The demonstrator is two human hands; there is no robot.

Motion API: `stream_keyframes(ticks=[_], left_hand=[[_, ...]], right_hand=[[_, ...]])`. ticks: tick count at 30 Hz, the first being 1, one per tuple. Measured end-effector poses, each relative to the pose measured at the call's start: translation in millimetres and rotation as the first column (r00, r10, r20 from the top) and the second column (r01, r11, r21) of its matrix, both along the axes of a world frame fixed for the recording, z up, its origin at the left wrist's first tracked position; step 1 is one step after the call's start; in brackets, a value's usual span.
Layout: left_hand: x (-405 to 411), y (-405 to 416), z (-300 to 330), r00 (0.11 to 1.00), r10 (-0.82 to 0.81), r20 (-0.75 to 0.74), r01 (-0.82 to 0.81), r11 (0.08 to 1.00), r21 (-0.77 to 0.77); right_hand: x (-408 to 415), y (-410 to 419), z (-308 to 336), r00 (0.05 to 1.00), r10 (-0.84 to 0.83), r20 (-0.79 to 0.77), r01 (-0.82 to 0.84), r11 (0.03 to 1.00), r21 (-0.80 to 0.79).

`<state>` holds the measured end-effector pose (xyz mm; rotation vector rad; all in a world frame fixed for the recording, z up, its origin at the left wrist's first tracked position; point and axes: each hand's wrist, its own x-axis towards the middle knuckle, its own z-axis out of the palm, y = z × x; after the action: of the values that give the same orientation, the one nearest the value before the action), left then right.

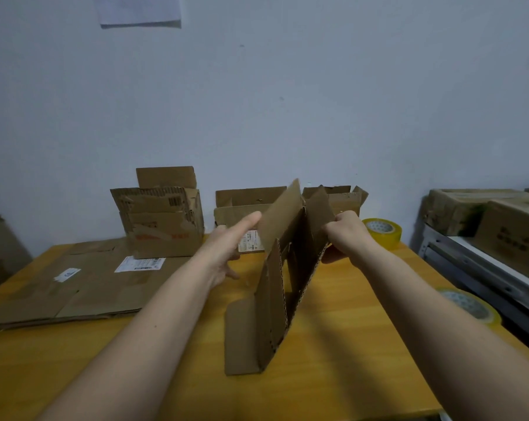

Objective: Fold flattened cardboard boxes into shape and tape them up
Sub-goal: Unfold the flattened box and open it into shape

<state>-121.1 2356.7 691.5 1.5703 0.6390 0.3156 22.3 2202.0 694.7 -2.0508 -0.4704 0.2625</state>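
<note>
Surface: an orange wooden counter [333, 375] is standing against a pale blue-grey wall [287, 101], with a sheet of paper [140, 10] hanging high on it. Along the counter's far edge, three opened boxes are sitting: a torn one [163, 223] at the left, a low one [242, 205] in the middle, and another [345, 196] behind the hands. Flattened cardboard [74, 287] bearing white labels is lying over the counter's left side. One yellow tape roll [383, 230] is sitting at the far right corner; a second roll [470, 305] is lying at the right edge. More boxes [500, 226] are resting on a shelf to the right.

Task item: the half-opened cardboard box [284, 268] is standing on edge at the counter's centre, one flap lying flat on the wood.

Left hand [226, 247]: fingers are extended straight, the thumb pressing against the box's upper left panel.

Right hand [347, 235]: fingers are curling round the box's right panel edge, gripping it.
</note>
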Motion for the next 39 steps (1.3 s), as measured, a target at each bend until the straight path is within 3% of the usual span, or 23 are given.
stream_keyframes(ticks=[4,8,11,13,15,17,21,28,32,34,37,39], left_hand=[[-2,-31,4,0.972,-0.185,-0.147,0.220,0.934,0.280],[1,-37,-7,0.928,-0.184,-0.323,0.342,0.763,0.548],[-8,-30,-8,0.841,-0.254,-0.478,0.483,0.751,0.451],[-14,-24,-7,0.829,-0.250,-0.500,0.481,0.775,0.410],[-15,-13,-2,0.898,-0.112,-0.425,0.337,0.796,0.503],[-13,2,3,0.969,0.036,-0.243,0.105,0.832,0.545],[-5,27,13,0.970,0.243,0.012,-0.226,0.881,0.416],[9,34,8,0.975,0.219,-0.026,-0.197,0.918,0.345],[12,33,-10,0.969,0.244,-0.047,-0.234,0.958,0.164],[15,35,-13,0.968,0.248,-0.048,-0.235,0.953,0.191],[17,39,-16,0.962,0.274,0.005,-0.271,0.950,0.153],[15,38,-24,0.959,0.273,0.075,-0.273,0.962,-0.009]], right_hand=[[-3,7,-2,0.997,-0.037,0.064,0.037,0.999,0.000],[-4,11,-3,0.992,-0.056,0.110,0.056,0.998,0.005],[0,7,-4,0.988,-0.088,0.125,0.085,0.996,0.031],[2,3,-3,0.987,-0.112,0.117,0.107,0.993,0.049],[4,-3,1,0.987,-0.118,0.109,0.115,0.993,0.035],[7,-9,7,0.990,-0.104,0.098,0.104,0.995,0.006],[9,-19,20,0.997,-0.010,0.079,0.016,0.998,-0.067],[13,-33,22,0.999,0.034,0.015,-0.032,0.993,-0.117],[15,-37,16,0.998,0.052,-0.022,-0.055,0.988,-0.147],[16,-37,18,0.996,0.082,-0.028,-0.085,0.983,-0.165],[18,-35,14,0.997,0.056,-0.043,-0.059,0.996,-0.068],[21,-34,5,0.995,0.021,-0.094,-0.015,0.998,0.064]])
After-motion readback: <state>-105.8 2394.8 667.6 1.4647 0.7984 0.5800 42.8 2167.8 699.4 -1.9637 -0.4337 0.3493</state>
